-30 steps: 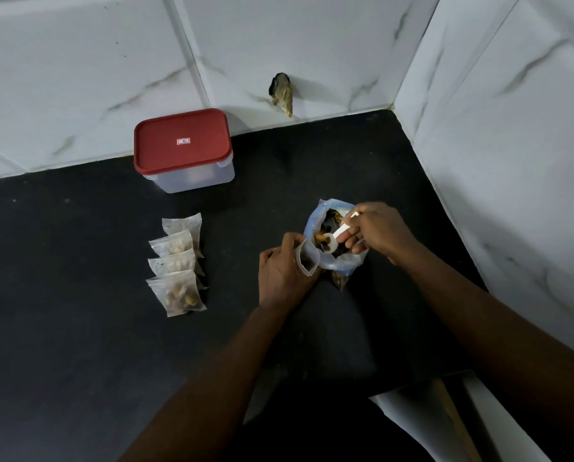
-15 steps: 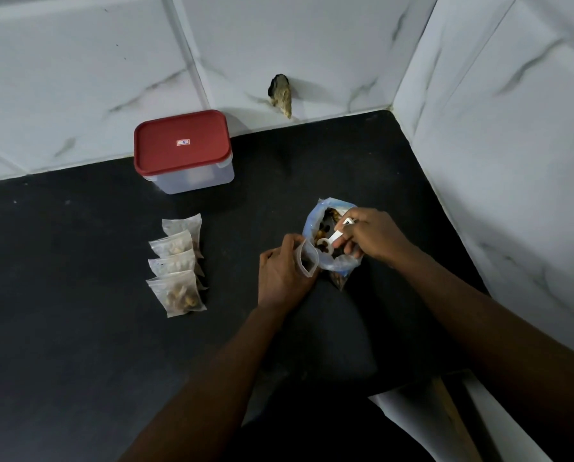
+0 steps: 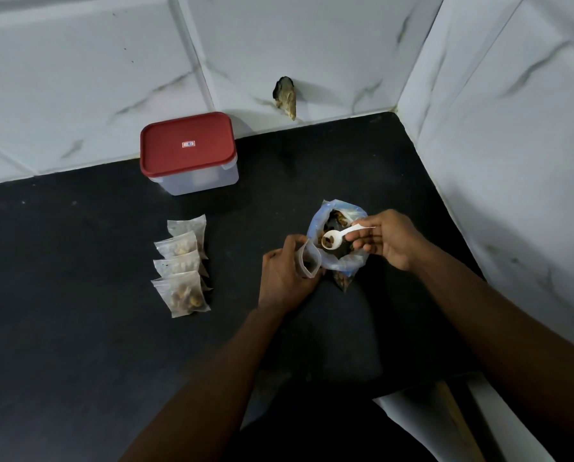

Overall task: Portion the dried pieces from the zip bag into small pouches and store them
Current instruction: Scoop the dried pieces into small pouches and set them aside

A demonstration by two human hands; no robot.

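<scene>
A blue-tinted zip bag [image 3: 352, 263] of dried brown pieces stands open on the black counter [image 3: 79, 345]. My right hand [image 3: 385, 240] pinches the handle of a white plastic spoon [image 3: 334, 240], whose bowl carries a few dried pieces above the bag's mouth. Just left of the bag, my left hand [image 3: 284, 275] grips a small clear pouch [image 3: 309, 261] with its mouth held open toward the spoon. Several filled pouches [image 3: 182, 265] lie overlapping in a row to the left.
A clear storage box with a red lid [image 3: 188, 151] stands shut at the back left, against the tiled wall. A hole in the wall tile [image 3: 285, 96] shows above the counter. Tiled wall closes the right side. The counter's front edge runs at lower right.
My right hand dipped the spoon into the zip bag and has lifted it out again with dried pieces in the bowl. The left hand with the pouch stayed in place.
</scene>
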